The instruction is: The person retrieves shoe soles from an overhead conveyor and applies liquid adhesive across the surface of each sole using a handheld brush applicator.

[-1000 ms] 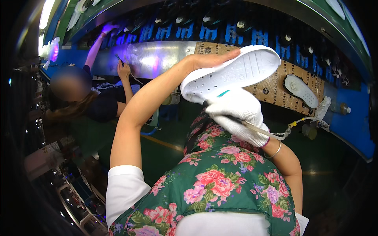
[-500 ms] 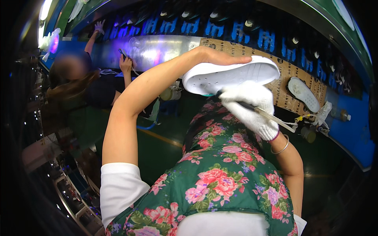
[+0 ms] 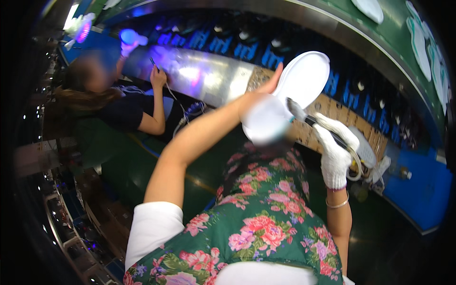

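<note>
White sole: The white sole (image 3: 306,78) is in the air in front of you, tilted, its broad, smooth-looking face toward you; the lower end is blurred.
Left grip: Your bare left grip (image 3: 262,90) is clamped on the sole's left edge, fingers extended along it; the thumb does not show.
Right grip: Your gloved right grip (image 3: 336,151) is closed around the dark handle of the brush (image 3: 296,109), from which a pale tube (image 3: 356,165) curves down.
Brush head: It overlaps the sole's right rim; whether the bristles touch cannot be told.
Brush work, good practice: The step appears to be brushing the sole. Steady the left hand, angle the face so that you see the rim, and draw the bristles along it with light, even pressure. Bare fingers are best placed outside the brush's path, and the tube slack, lest it drag the stroke.
Worktop: Behind the sole, the worktop (image 3: 213,78) is metal at left and covered by cardboard (image 3: 313,113) at right; a second sole (image 3: 364,148) lies there, partly hidden by your glove.
Bottle: A clear bottle (image 3: 404,173) is at far right, near a crumpled white piece (image 3: 379,171); its contents cannot be made out.
Blue holders: A row of blue holders (image 3: 219,46) stands behind the worktop, with dark shoes above them.
Green shelf: The green shelf (image 3: 390,29), upper right, bears pale soles (image 3: 419,50), some teal-edged.
</note>
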The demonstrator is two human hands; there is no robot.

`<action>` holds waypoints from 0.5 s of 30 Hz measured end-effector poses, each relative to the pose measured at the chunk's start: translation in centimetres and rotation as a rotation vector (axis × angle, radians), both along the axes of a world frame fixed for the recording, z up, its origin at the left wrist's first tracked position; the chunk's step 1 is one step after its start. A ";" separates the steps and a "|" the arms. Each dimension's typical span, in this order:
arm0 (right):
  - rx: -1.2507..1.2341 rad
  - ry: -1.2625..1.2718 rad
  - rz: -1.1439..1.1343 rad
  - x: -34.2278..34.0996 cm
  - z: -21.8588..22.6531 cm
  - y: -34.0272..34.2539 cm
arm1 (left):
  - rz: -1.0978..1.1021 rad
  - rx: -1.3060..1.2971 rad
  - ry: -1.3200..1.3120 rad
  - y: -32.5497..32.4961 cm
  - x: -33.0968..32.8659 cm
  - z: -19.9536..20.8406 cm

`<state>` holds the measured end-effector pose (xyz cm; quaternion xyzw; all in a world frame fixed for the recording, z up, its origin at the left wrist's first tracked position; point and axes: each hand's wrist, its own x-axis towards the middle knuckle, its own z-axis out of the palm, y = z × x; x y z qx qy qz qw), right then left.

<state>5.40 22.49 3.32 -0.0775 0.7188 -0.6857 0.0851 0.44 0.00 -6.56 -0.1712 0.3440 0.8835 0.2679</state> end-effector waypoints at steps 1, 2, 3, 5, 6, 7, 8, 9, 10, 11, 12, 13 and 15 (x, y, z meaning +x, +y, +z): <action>0.043 0.027 -0.002 0.4 0.5 0.3 | -0.296 0.518 0.008 -1.9 0.7 -0.1; 0.087 0.127 -0.022 -0.8 0.3 0.0 | -0.265 0.569 0.240 -1.2 2.3 -2.4; 0.114 0.159 -0.037 -1.3 0.3 -0.2 | -0.219 0.443 0.233 -0.5 3.3 -2.4; 0.180 0.339 0.000 -2.0 -0.7 0.5 | -0.087 0.369 0.159 1.8 4.8 -3.2; 0.218 0.370 0.014 -2.3 -0.5 0.5 | -0.009 0.119 0.097 2.7 5.4 -2.8; 0.202 0.389 0.063 -3.2 -0.2 0.2 | 0.040 0.140 0.119 2.8 5.0 -2.6; 0.200 0.386 0.104 -2.8 -0.1 0.4 | 0.078 0.174 0.119 3.3 5.7 -2.2; 0.191 0.366 0.129 -2.2 -0.4 0.7 | -0.061 0.032 0.132 3.2 7.5 -1.7; 0.201 0.429 0.199 -2.3 -0.4 0.9 | -0.195 -0.120 0.161 2.5 7.6 -0.6; 0.198 0.410 0.200 -1.8 -0.3 0.8 | -0.243 -0.062 0.196 1.8 7.5 -1.6; 0.195 0.390 0.201 -1.2 -0.3 0.6 | -0.263 -0.051 0.184 1.8 8.8 -2.3; 0.205 0.427 0.209 -1.7 -0.2 0.2 | -0.213 0.235 0.218 0.8 8.1 -3.6; 0.195 0.535 0.194 -0.1 -0.3 0.0 | -0.020 0.577 0.304 1.2 9.6 -3.0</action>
